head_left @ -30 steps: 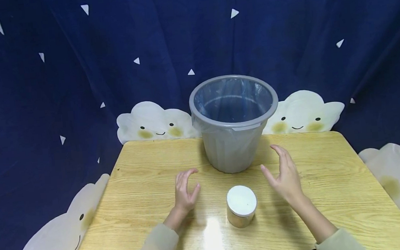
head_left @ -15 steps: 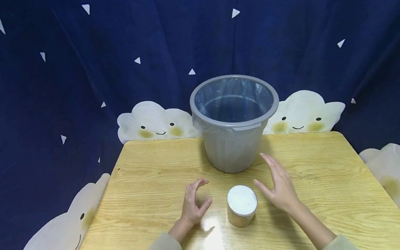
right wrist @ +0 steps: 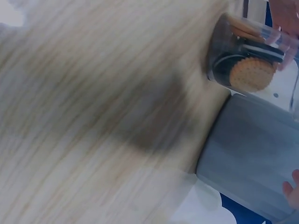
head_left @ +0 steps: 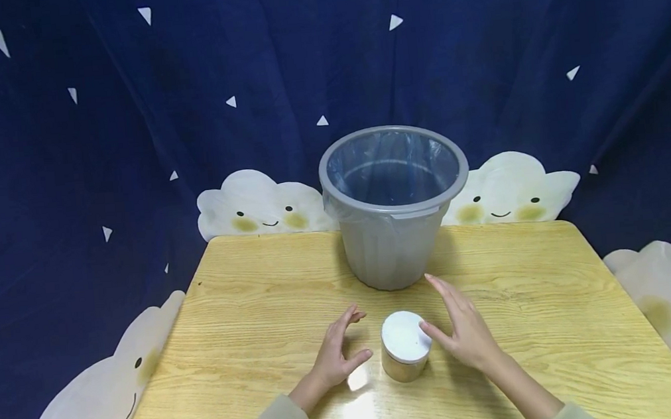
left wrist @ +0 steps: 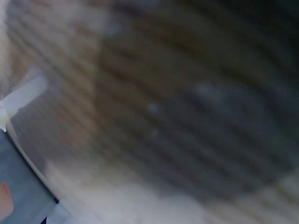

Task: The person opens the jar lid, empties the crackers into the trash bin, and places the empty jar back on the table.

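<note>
Jar [head_left: 402,367] upright on the bench [head_left: 257,269], lid [head_left: 404,335] on, biscuits [right wrist: 252,74] inside; bin [head_left: 388,251] at its 12 o'clock, apart from it. Left hand [head_left: 336,356] at 9 o'clock, just beside the jar, thumb and fingers apart, holding nothing. Right hand [head_left: 467,331] at 3 o'clock, likewise spread; its thumb overlaps the lid's edge, contact cannot be told. Progress, judged: 2 hands in position, 0 grips made. Remaining: the grip; jar not yet lifted.

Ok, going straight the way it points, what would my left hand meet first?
Probably the white-lidded jar; depth is hard to judge, so your left hand might pass it toward the bin.
</note>
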A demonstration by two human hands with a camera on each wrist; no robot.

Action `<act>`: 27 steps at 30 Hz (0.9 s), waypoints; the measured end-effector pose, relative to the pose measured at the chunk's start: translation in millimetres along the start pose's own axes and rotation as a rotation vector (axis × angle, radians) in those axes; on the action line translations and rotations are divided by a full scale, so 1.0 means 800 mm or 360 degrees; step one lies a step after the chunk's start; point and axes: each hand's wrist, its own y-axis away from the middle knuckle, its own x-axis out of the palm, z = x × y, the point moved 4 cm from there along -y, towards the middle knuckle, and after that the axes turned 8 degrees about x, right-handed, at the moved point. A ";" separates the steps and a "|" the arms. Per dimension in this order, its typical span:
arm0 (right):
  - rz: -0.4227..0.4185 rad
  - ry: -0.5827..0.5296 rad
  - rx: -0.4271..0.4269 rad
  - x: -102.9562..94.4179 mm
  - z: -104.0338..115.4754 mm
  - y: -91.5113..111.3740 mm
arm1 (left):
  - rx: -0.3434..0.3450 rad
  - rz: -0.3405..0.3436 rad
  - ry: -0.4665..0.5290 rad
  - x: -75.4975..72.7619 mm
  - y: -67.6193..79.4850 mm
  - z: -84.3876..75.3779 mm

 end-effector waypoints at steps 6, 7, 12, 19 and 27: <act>0.0041 0.0006 -0.0043 0.012 0.000 0.008 | -0.0168 0.0222 0.0124 0.012 0.002 -0.002; 0.0053 0.0011 -0.0043 0.014 0.001 0.010 | -0.0164 0.0243 0.0108 0.013 0.002 -0.004; 0.0098 0.0037 -0.0058 0.022 0.001 0.014 | -0.0137 0.0306 0.0074 0.020 -0.001 -0.009; 0.0163 0.0104 -0.0158 0.028 0.007 0.020 | -0.0151 0.0388 0.0039 0.031 -0.004 -0.010; 0.0211 0.0172 -0.0226 0.030 0.010 0.022 | -0.0234 0.0479 0.0130 0.042 -0.010 -0.010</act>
